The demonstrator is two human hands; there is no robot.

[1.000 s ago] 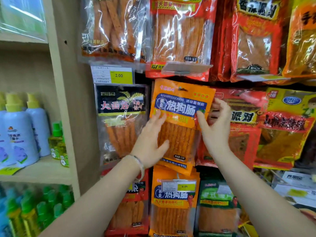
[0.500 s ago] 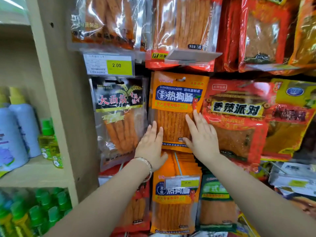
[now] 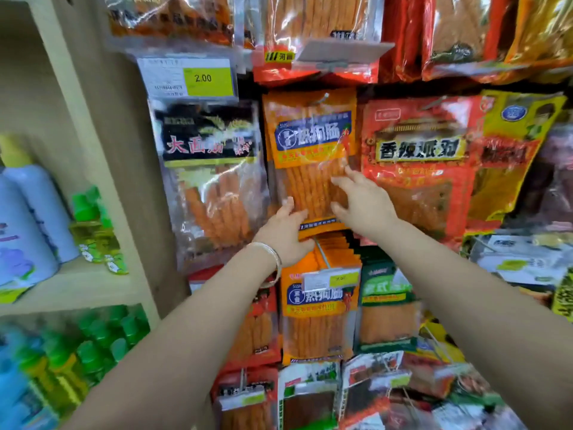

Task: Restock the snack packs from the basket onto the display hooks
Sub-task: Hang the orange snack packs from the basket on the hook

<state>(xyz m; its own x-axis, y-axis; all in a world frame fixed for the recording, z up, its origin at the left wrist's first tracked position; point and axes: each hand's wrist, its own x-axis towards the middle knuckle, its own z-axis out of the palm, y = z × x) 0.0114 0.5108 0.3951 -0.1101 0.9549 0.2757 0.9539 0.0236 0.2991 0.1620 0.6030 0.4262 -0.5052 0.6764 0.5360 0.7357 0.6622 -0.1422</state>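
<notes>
far left: a wooden shelf carries pale blue bottles and a green-capped yellow bottle; more green caps stand on the level below. beside the shelf's upright i read a yellow price tag marked 2.00, and under it hangs a black-labelled pack of orange sticks.

centre: the orange snack pack, the task's thing, hangs upright from a display hook through its top edge, between the black-labelled pack and a red pack. the left hand, with a bracelet at the wrist, rests on the pack's lower left corner. its grip is loose, fingers pointing up along the pack's edge, pinching nothing that i can make out. directly below, a thick row of like orange packs hangs behind a small tag.

the right hand lies on the clear window of the orange snack pack, grip spread, fingertips touching the film. lower right, a green pack hangs just beside the orange row.
</notes>
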